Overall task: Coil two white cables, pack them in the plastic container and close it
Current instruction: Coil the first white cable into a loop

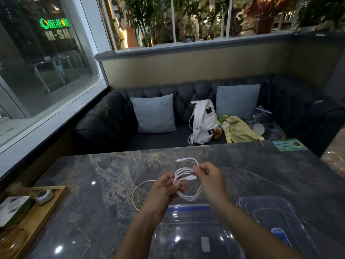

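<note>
A white cable is wound into several loops above the dark marble table. My left hand grips the loops on their left side. My right hand pinches the same coil at its upper right, with a plug end sticking out at the top. A loose white cable strand curves over the table to the left of my left hand; whether it belongs to the coil I cannot tell. The clear plastic container stands open just below my hands. Its clear lid lies flat to the right.
A wooden tray holding a box and a small round device sits at the table's left edge. A green card lies at the far right corner. Behind the table is a dark sofa with cushions, a white backpack and a yellow bag.
</note>
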{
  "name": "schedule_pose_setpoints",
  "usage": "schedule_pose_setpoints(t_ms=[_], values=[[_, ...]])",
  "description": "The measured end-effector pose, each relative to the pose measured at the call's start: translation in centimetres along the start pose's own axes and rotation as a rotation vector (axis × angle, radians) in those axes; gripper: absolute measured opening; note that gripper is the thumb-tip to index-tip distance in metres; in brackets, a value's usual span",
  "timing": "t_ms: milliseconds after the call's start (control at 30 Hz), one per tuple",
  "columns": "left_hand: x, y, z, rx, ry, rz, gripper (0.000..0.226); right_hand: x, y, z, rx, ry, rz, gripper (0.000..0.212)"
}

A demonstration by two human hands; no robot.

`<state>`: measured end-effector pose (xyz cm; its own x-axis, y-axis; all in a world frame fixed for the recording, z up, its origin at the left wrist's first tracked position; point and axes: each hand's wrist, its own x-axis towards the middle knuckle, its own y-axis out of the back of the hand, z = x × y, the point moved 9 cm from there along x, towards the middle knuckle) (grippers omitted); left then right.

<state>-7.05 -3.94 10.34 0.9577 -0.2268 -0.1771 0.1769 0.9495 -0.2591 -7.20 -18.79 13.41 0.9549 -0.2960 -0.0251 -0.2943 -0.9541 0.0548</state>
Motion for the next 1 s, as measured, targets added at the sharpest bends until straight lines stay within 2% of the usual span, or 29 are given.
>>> schedule_pose_setpoints(t_ms=[67,100,133,267,367,433,500,533,600,733,867,933,1000], values=[[0.0,0.1,-0.1,-0.06,-0.004,0.029,0.019,0.0,-0.4,0.1,0.106,-0.046,-0.057,0.012],[-0.1,0.4,0.1,0.014,-0.037,0.06,0.021,0.0,-0.6,0.2,0.15,-0.074,-0.078,0.01],[-0.2,0.6,0.6,0.178,-0.097,0.103,0.023,0.0,-0.9,0.5,0.19,-0.111,-0.093,0.01],[-1.1,-0.5,3.0,1.143,-0.365,0.291,0.028,-0.4,-1.8,2.2,0.326,-0.282,-0.147,0.01],[-1.3,-0.8,3.3,1.447,-0.375,0.386,0.032,-0.8,-2.1,2.9,0.34,-0.324,-0.168,0.012],[-1.7,-1.2,3.4,1.418,-0.432,0.398,0.03,-0.8,-1.7,3.0,0.318,-0.312,-0.118,0.012],[-2.4,-1.5,3.9,1.227,-0.529,0.407,0.02,-0.8,-1.4,2.7,0.269,-0.273,-0.071,0.002],[-2.7,-1.4,4.0,1.166,-0.565,0.419,0.015,-0.8,-1.4,2.5,0.244,-0.254,-0.068,0.005],[-3.1,-1.8,4.5,1.161,-0.598,0.426,0.011,-0.8,-2.0,1.9,0.137,-0.209,-0.135,0.013],[-3.0,-2.3,4.9,1.278,-0.674,0.398,0.012,-0.6,-3.1,1.0,-0.252,-0.134,-0.37,0.033],[-1.4,-0.5,2.6,0.993,-0.395,0.283,0.014,-0.7,-3.4,1.2,-0.319,-0.197,-0.589,0.039],[-1.1,-0.1,2.6,0.82,-0.359,0.246,0.018,-1.1,-3.4,1.1,-0.337,-0.182,-0.687,0.03],[-0.6,0.5,2.6,0.58,-0.278,0.218,0.022,-1.1,-3.4,0.7,-0.352,-0.096,-0.685,0.012]])
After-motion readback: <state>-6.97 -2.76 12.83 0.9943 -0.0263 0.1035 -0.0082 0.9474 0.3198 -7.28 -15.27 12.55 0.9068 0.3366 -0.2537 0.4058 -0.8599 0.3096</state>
